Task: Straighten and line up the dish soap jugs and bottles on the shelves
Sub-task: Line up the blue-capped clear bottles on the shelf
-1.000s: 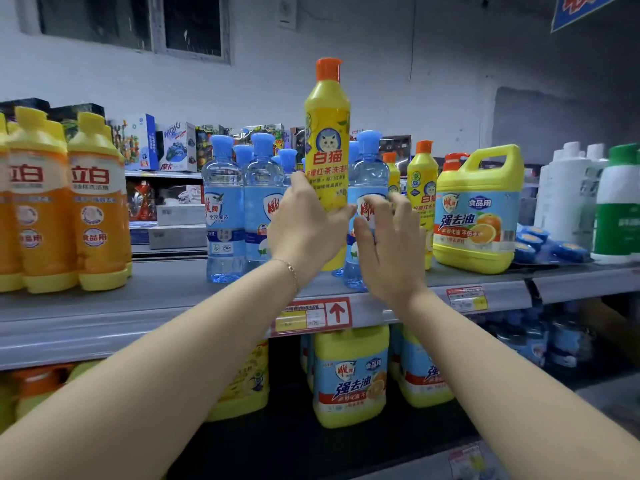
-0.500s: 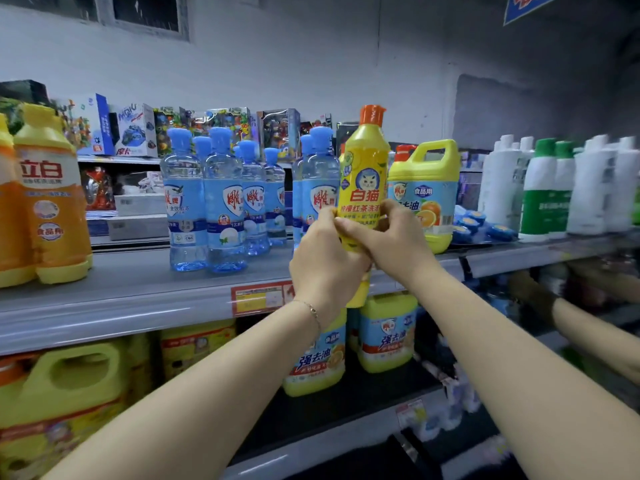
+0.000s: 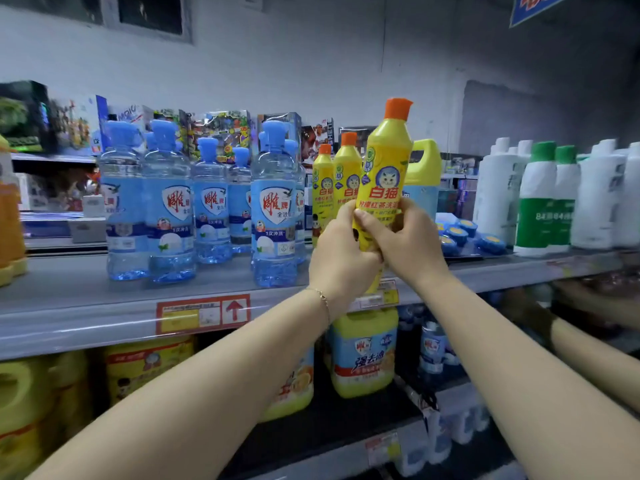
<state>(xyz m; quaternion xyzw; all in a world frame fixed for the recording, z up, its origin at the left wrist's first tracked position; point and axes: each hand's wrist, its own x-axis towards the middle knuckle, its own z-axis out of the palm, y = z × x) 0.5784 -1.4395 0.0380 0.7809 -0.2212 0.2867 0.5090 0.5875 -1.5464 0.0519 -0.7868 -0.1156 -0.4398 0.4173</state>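
Note:
I hold a tall yellow dish soap bottle (image 3: pixel 382 171) with an orange cap and a cat label, lifted in front of the upper shelf (image 3: pixel 104 306). My left hand (image 3: pixel 341 251) grips its lower body from the left; my right hand (image 3: pixel 403 242) grips it from the right. Two matching yellow bottles (image 3: pixel 337 181) stand on the shelf just behind, left of it. Several clear blue dish soap bottles (image 3: pixel 275 209) stand in loose rows further left. A yellow jug (image 3: pixel 422 174) sits behind the held bottle.
White and green bottles (image 3: pixel 550 195) fill the shelf's right end, with blue round packs (image 3: pixel 460 235) in front. Orange bottles (image 3: pixel 10 220) stand at far left. Yellow jugs (image 3: pixel 363 355) line the lower shelf. Another person's arm (image 3: pixel 595 362) reaches in at right.
The yellow bottle has stayed in both hands and shifted right, toward the two matching bottles. The camera has turned slightly right.

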